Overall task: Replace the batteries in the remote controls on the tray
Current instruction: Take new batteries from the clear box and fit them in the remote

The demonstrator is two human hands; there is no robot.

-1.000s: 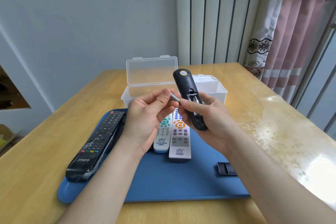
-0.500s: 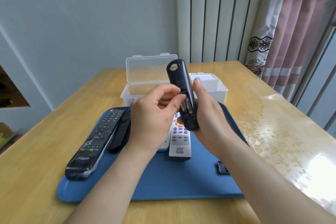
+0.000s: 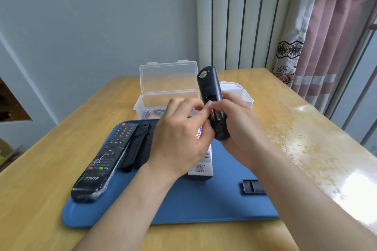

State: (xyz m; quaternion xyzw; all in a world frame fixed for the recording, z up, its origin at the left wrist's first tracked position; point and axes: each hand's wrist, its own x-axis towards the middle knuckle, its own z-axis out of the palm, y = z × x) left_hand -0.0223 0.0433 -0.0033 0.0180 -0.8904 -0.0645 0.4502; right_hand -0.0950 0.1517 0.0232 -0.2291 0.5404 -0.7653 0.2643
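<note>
A second earlier the left hand had held a small cylindrical battery beside the black plastic remote control. Now that battery lay in the open compartment, and the curled left fingers pinched its upper end, seemingly pressing it home. The right hand stayed wrapped round the remote's lower half, holding it upright above the blue plastic tray, midway across the table. This remote looked nearly done: its dark rectangular cover lay on the tray, not yet refitted.
</note>
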